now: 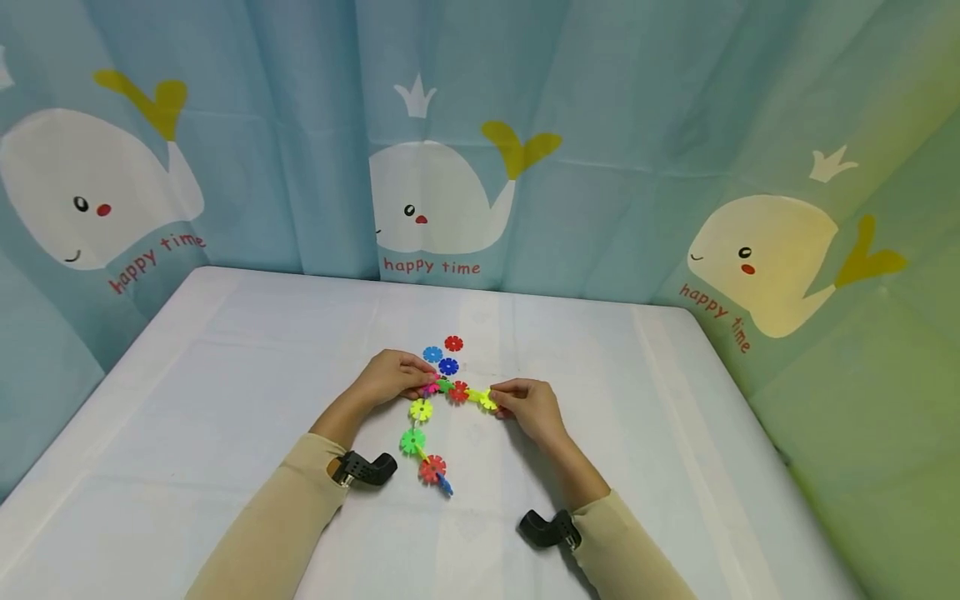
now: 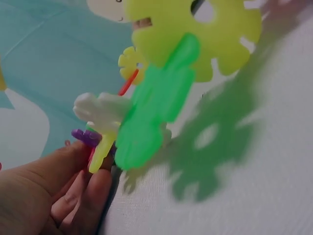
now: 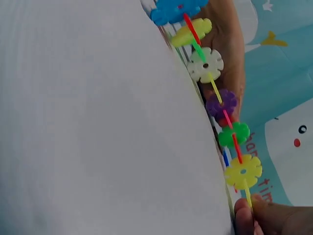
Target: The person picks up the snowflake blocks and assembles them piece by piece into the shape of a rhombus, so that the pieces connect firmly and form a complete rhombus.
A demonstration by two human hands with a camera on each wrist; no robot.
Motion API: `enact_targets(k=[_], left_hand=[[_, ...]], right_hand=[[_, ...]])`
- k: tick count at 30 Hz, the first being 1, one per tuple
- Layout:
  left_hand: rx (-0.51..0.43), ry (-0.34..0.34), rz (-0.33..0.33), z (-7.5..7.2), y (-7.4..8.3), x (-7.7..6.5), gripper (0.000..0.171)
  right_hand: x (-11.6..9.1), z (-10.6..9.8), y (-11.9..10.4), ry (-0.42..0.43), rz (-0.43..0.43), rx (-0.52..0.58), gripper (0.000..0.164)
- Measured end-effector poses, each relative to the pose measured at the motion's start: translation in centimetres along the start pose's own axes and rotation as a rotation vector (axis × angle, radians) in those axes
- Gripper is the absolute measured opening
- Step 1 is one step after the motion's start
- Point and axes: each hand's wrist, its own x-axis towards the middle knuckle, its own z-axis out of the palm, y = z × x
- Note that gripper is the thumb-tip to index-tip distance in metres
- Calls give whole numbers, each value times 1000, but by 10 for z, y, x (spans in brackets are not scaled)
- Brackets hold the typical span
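A bent chain of interlocking plastic flower-shaped discs runs between both hands and down toward the person. My left hand [image 1: 386, 377] pinches the chain at its bend, by a pink disc [image 1: 431, 388] and a purple disc [image 3: 222, 103]. Thumb and fingers of my right hand [image 1: 532, 408] pinch a yellow disc at the chain's right end. Between the hands sit a green disc [image 3: 234, 134] and a red disc [image 1: 459, 392]. Below the left hand hang a yellow disc [image 1: 421, 410], a green disc [image 1: 412, 442], a red disc [image 1: 432, 469] and, at the tail, a blue disc [image 1: 445, 484].
Just beyond the chain lie three loose discs: a red one [image 1: 453, 343], a light blue one [image 1: 432, 354] and a dark blue one [image 1: 448, 366]. The white table [image 1: 645, 433] ends at a blue curtain [image 1: 615, 100] printed with whales.
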Motion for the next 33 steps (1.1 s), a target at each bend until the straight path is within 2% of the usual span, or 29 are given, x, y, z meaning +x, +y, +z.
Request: enact_targets(k=[5, 14, 33], left_hand=[[25, 27, -3, 3, 2, 0, 21], [15, 46, -4, 5, 6, -3, 19], [-28, 24, -18, 2, 6, -1, 19]], right_hand=[[0, 3, 0, 39, 3, 7, 14], [-1, 5, -3, 73, 35, 21, 14], [3, 4, 0, 53, 68, 78, 16]])
